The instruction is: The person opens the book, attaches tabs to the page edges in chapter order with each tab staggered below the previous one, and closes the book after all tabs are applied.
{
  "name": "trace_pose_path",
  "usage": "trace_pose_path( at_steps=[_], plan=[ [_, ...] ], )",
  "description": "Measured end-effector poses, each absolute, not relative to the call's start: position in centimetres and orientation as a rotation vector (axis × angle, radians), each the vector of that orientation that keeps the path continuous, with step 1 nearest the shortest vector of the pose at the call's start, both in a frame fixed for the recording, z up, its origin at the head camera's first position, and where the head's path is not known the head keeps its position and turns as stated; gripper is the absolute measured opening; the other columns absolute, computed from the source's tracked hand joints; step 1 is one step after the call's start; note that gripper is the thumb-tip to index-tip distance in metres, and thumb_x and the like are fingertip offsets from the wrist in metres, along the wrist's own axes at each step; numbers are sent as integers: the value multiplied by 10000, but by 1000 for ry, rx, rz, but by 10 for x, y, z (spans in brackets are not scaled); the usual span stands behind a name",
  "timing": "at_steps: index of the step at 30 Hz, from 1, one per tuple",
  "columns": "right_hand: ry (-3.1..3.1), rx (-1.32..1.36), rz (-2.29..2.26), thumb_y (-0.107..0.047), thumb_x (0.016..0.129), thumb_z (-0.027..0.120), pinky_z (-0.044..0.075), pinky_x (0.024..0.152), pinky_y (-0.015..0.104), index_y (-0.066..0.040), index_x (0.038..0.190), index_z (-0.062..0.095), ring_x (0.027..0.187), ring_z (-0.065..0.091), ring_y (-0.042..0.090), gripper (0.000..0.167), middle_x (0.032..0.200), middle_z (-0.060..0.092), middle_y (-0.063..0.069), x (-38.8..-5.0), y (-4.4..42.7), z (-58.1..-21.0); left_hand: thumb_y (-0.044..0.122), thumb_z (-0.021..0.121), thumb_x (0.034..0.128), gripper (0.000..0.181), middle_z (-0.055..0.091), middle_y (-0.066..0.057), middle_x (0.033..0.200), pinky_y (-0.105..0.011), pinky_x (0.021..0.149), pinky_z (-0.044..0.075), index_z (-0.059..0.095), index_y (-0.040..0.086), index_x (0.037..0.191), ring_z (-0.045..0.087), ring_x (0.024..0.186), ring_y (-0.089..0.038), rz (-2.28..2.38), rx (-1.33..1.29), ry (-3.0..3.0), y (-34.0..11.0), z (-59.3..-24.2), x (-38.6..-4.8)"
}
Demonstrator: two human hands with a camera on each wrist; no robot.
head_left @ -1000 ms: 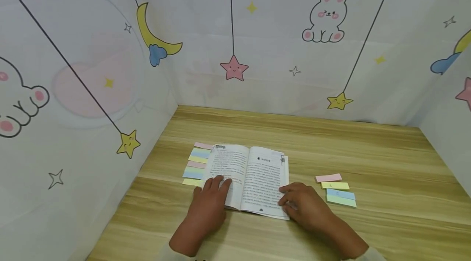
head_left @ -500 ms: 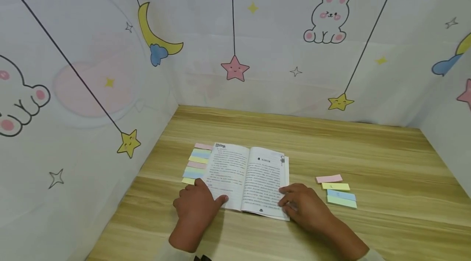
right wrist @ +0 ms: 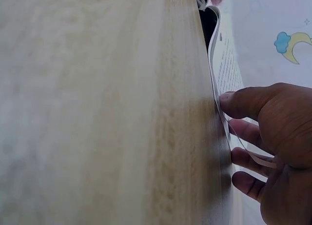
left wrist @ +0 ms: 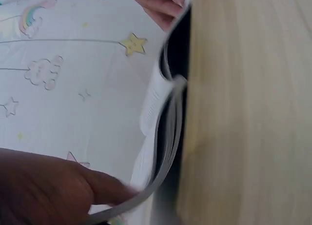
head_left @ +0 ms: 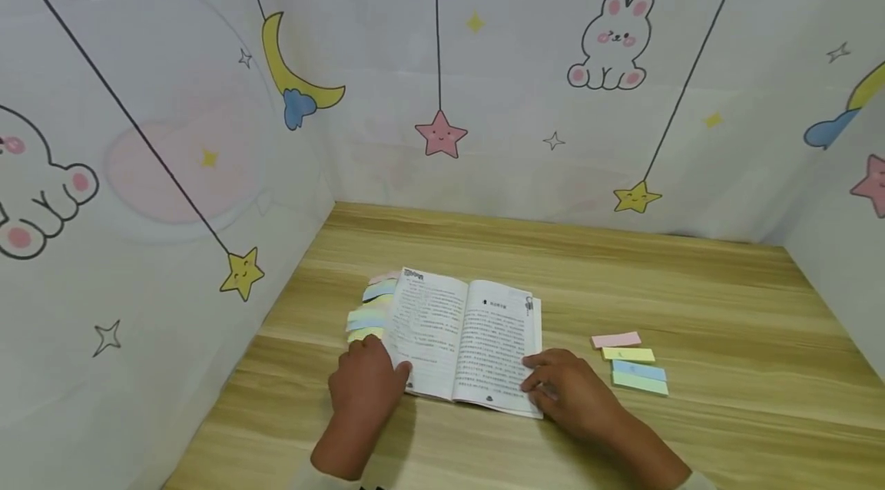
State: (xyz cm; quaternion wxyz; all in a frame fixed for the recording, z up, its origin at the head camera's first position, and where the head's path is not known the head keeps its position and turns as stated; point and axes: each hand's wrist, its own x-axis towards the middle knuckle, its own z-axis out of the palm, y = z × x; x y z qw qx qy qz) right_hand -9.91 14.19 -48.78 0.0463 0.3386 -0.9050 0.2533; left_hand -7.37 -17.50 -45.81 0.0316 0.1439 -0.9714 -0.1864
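An open book [head_left: 432, 340] lies before me, printed pages facing up. Several pastel sticky tabs [head_left: 373, 313] stick out past its left edge, now bent and uneven. My left hand [head_left: 366, 379] grips the lower left edge, thumb on the page and fingers around the side. In the left wrist view, the book's pages [left wrist: 170, 137] bow upward under the left thumb. My right hand [head_left: 570, 390] holds the lower right edge; in the right wrist view, a curled page edge [right wrist: 253, 159] runs between its thumb and fingers.
Sticky note strips in pink [head_left: 616, 340], yellow [head_left: 628, 355], blue [head_left: 639, 370] and green [head_left: 639, 383] lie on the wooden table [head_left: 733, 321] right of the book. A patterned cloth backdrop [head_left: 512, 183] borders the table at the back and sides.
My left hand moved off the left page to the book's lower left edge and now grips it. That side has lifted and its tabs have bent. The right hand stays in place.
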Motion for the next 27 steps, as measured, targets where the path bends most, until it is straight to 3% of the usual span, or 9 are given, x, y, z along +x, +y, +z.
trace_pose_path(
  at_steps=[2,6,10,15,18,20,24,27],
  plan=[
    [-2760,1042,771,-86,847,805,500,983,507,-242,913,787,1171,618,277,170,1220,707,18,-99,142,-489,264,738,858,434,575,-151,825,-470,518,500,573,-90,1048,614,727,-321,-633,386,-2895,-170,-453,-70],
    [-2738,1048,770,-87,843,815,505,980,497,-248,918,789,1168,620,272,180,1222,707,9,-100,143,-490,143,678,810,308,618,-66,779,-354,444,429,591,-15,1061,572,602,-188,-788,158,-2670,-152,-440,-62],
    [-2735,1050,794,-96,847,816,501,979,507,-253,925,790,1175,614,269,178,1232,702,2,-99,144,-492,114,702,786,298,670,-31,843,-284,471,454,648,28,1066,609,627,-130,-786,-146,-2509,-130,-437,-58],
    [-2726,1065,816,-112,862,807,501,960,534,-260,934,787,1176,610,268,167,1241,696,-5,-98,146,-494,172,744,861,229,655,-6,836,-223,454,427,660,65,1045,588,584,-99,-663,-394,-2545,-108,-443,-56],
    [-2676,1099,791,-104,846,813,512,944,520,-249,926,785,1151,619,266,167,1216,702,5,-99,146,-496,262,750,900,188,622,34,782,-251,455,420,664,124,993,567,582,-116,-533,-478,-2642,-99,-447,-57],
    [-2630,1115,756,-92,813,818,530,888,469,-235,901,774,1063,631,235,174,1113,706,-18,-100,147,-497,329,750,907,205,602,39,773,-285,474,433,665,155,975,578,627,-144,-448,-502,-2714,-93,-451,-56],
    [-2571,1117,717,-58,734,805,506,719,346,-239,790,701,842,577,124,215,854,624,-115,-101,149,-499,437,765,886,277,581,-9,863,-376,566,467,682,203,1011,601,792,-214,-333,-501,-2857,-85,-458,-53],
    [-2575,1127,730,-41,725,787,477,674,313,-263,737,638,787,534,82,268,783,572,-169,-100,151,-498,464,793,867,306,593,-34,979,-424,655,486,704,241,1057,597,941,-249,-291,-521,-2916,-83,-464,-51]
  ],
)
